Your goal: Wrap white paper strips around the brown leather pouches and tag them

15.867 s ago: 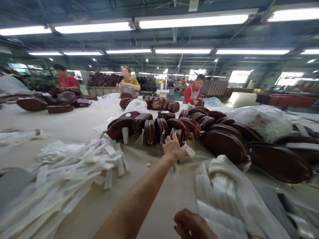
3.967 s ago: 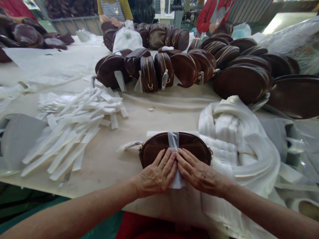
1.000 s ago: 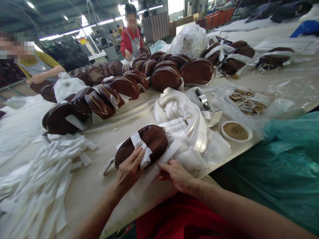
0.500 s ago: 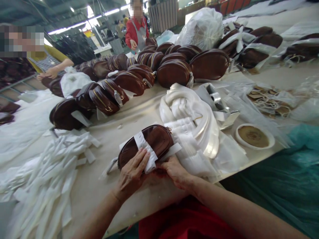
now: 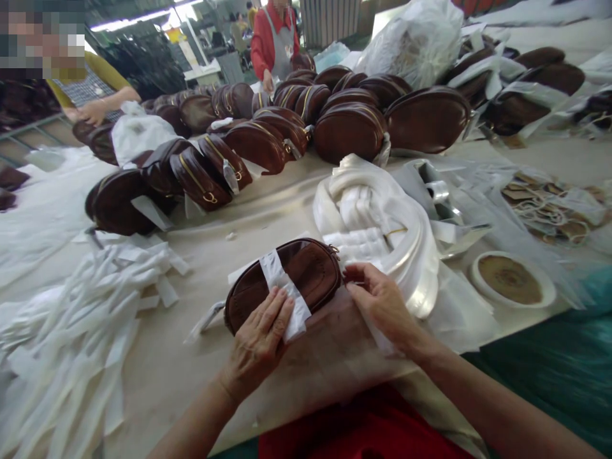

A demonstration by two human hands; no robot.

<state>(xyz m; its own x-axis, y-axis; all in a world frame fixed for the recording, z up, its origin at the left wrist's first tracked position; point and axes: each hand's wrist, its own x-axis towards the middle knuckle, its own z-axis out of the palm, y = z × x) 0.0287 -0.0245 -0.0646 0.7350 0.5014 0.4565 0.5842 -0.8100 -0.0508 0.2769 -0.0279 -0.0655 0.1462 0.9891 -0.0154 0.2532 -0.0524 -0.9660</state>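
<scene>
A small brown leather bag (image 5: 310,271) lies on the table in front of me, wrapped across the middle by a white strip (image 5: 273,266). My left hand (image 5: 261,335) rests flat on it, fingers stretched over the strip's lower part. Just off the bag's right end is my right hand (image 5: 385,306), its fingers bent and the thumb apart, with nothing visible held between them. Translucent plastic shows beneath that hand. From the bag's left end sticks a wrapped zipper pull (image 5: 206,320).
A coil of white plastic sleeves (image 5: 411,229) lies beyond my right hand, near a tape roll (image 5: 512,279). Loose white strips (image 5: 90,312) heap at left. Rows of brown bags (image 5: 351,131) stand behind. Two co-workers are across the table, one in a red top (image 5: 262,41).
My right hand has come out from the bag's near edge and moved right, past its end. The left hand stays on the strip. The camera view has shifted slightly.
</scene>
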